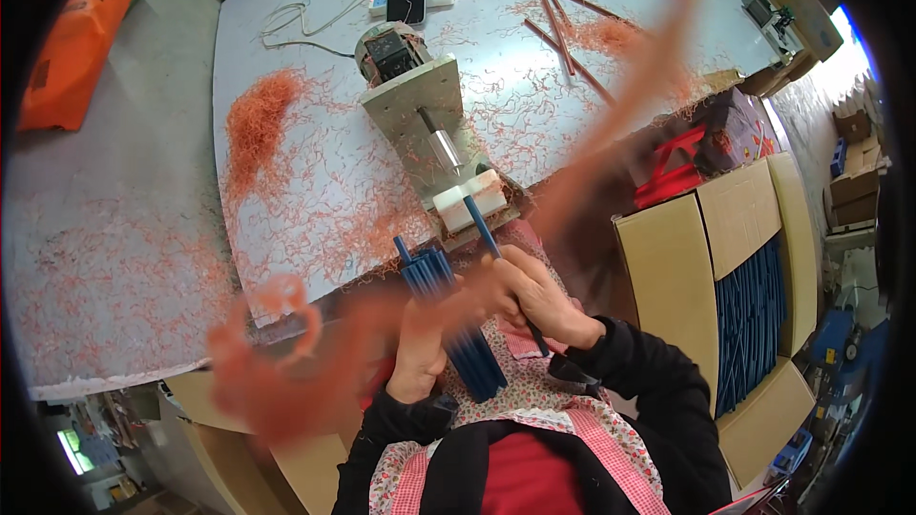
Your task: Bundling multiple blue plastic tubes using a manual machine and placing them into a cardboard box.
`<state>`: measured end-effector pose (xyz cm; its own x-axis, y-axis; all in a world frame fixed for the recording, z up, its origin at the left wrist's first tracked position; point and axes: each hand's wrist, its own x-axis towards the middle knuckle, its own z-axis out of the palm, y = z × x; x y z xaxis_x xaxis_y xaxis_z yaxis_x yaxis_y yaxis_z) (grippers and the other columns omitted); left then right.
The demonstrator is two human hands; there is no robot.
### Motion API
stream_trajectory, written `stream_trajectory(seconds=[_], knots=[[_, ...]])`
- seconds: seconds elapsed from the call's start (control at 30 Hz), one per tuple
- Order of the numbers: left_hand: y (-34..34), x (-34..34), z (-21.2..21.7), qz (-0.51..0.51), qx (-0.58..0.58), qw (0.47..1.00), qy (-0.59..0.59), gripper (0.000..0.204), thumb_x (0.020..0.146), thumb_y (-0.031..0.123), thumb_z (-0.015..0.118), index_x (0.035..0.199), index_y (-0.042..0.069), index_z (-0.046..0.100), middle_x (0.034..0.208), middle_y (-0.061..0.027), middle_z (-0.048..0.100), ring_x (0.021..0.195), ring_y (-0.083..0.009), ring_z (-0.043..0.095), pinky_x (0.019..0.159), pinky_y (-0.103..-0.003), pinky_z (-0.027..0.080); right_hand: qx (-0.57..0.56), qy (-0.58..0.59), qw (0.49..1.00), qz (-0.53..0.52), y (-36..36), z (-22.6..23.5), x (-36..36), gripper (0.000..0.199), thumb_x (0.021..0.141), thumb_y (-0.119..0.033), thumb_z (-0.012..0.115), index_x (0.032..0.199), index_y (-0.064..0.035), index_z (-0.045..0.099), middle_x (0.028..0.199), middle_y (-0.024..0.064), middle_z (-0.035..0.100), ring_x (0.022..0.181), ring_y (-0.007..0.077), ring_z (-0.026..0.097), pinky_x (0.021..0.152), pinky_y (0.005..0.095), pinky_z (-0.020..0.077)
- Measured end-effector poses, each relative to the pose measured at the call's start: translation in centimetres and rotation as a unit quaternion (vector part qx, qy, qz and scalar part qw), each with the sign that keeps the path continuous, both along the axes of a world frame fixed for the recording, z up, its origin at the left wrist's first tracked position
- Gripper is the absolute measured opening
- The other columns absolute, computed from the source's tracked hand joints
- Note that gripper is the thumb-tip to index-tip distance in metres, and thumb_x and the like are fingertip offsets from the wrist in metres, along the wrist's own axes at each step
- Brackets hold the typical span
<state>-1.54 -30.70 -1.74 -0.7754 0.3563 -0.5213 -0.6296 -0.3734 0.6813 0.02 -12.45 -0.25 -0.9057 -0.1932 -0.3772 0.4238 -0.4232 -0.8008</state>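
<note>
One blue stick clamped in right hand, tip at white block on worktop edge; left hand closed round stick bundle just beside; blurred orange strand partly covers both; open carton, more blue sticks, at right.

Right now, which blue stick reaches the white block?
The single stick in the right hand; its tip is at the white block. Other sticks are bunched in the left hand or piled in the cardboard box.
</note>
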Motion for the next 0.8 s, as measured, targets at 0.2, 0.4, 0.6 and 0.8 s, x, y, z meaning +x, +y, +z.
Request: stream_trajectory(seconds=[0.2,0.4,0.6,0.8], knots=[[-0.6,-1.0,0.3,-0.034,0.015,0.999,-0.020,0.037,0.085,0.011,0.066,0.116,0.000,0.050,0.093,-0.0120,0.063,0.084,-0.0236,0.066,0.076,-0.039,0.057,0.022,-0.024,0.999,0.032,1.6,1.0,-0.5,0.022,0.103,-0.022,0.040,0.112,-0.0034,0.046,0.059,-0.0015,0.044,0.044,0.0061,0.038,0.041,0.0209,0.0313],[-0.3,-1.0,0.2,-0.086,0.082,0.992,-0.042,0.041,0.083,0.013,0.066,0.118,0.000,0.048,0.093,-0.0135,0.062,0.088,-0.0246,0.065,0.077,-0.041,0.057,0.360,0.417,0.823,-0.142,6.0,5.7,-3.8,0.020,0.093,-0.007,0.054,0.112,-0.0010,0.053,0.066,-0.0021,0.047,0.055,0.0069,0.043,0.049,0.0244,0.0347],[-0.6,-0.7,0.4,-0.070,0.028,0.997,0.020,0.038,0.083,0.009,0.065,0.116,-0.001,0.050,0.092,-0.0124,0.062,0.084,-0.0229,0.065,0.076,-0.040,0.058,0.263,0.255,0.920,-0.139,5.8,11.1,-5.4,0.028,0.099,-0.023,0.038,0.097,-0.0018,0.055,0.054,-0.0013,0.044,0.043,0.0071,0.039,0.041,0.0219,0.0304],[-0.1,0.1,0.8,-0.048,0.028,0.998,-0.004,0.037,0.084,0.010,0.065,0.116,-0.001,0.051,0.093,-0.0123,0.063,0.083,-0.0231,0.065,0.075,-0.040,0.058,-0.020,-0.004,0.999,-0.043,0.6,1.4,0.3,0.028,0.103,-0.026,0.037,0.117,-0.0029,0.046,0.058,-0.0018,0.040,0.043,0.0065,0.034,0.040,0.0208,0.0284]])
